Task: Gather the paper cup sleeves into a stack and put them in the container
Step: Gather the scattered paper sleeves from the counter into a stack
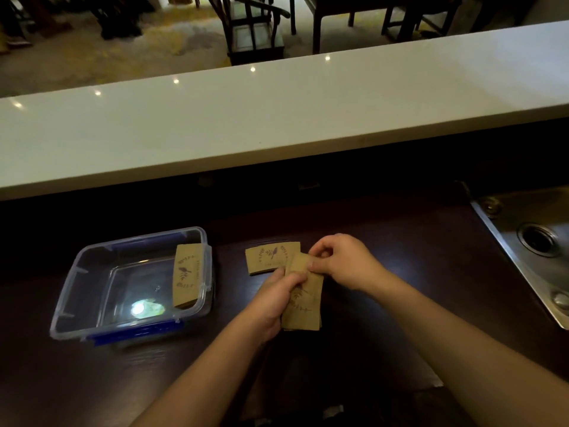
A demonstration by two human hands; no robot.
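Both hands hold a small stack of brown paper cup sleeves (303,300) over the dark counter. My left hand (274,300) grips the stack's left side, and my right hand (341,260) pinches its far end. One more printed sleeve (268,257) lies flat on the counter just beyond the stack. Another sleeve (187,275) leans inside the clear plastic container (70,300) against its right wall. The container stands open to the left of my hands, with blue clips on its rim.
A raised white bar top (277,118) runs across behind the dark work counter (385,303). A steel sink (535,241) with a drain sits at the right edge. Dark chairs and tables stand on the floor beyond the bar.
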